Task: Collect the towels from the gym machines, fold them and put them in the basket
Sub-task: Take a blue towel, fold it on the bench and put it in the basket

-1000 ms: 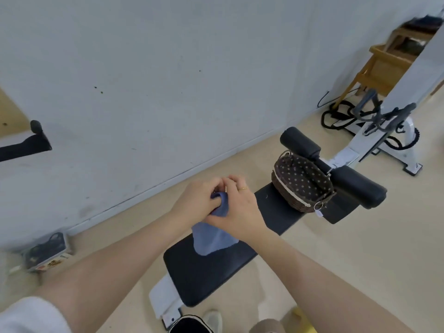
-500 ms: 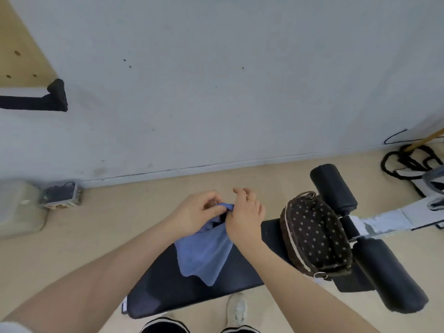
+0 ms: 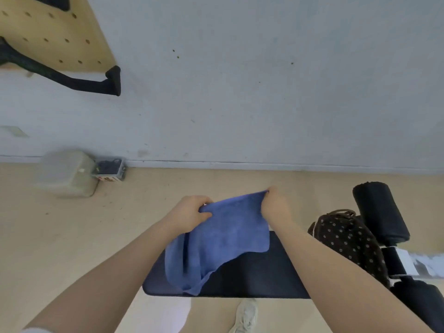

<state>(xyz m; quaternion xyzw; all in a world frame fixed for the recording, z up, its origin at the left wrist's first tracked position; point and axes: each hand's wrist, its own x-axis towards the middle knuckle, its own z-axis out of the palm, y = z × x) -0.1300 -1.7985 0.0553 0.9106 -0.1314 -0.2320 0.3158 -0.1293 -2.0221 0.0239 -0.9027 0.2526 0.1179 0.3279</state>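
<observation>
A blue towel (image 3: 223, 239) hangs spread between my two hands above the black bench pad (image 3: 252, 277). My left hand (image 3: 189, 213) pinches its upper left corner and my right hand (image 3: 275, 205) grips the upper right corner. The cloth's lower part droops in folds onto the pad. A brown dotted basket (image 3: 348, 241) stands on the bench to the right of my right forearm, its inside mostly hidden from this angle.
Black foam rollers (image 3: 379, 210) of the bench lie at the far right. A pale plastic box (image 3: 67, 174) and a small crate (image 3: 110, 168) sit by the white wall on the left. A wooden pegboard (image 3: 52, 32) with a black bar hangs upper left. My shoe (image 3: 245, 316) shows below the bench.
My hands, close together on the bunched towel before, have moved apart and stretched the towel open. The view has swung left, so the basket now sits further right.
</observation>
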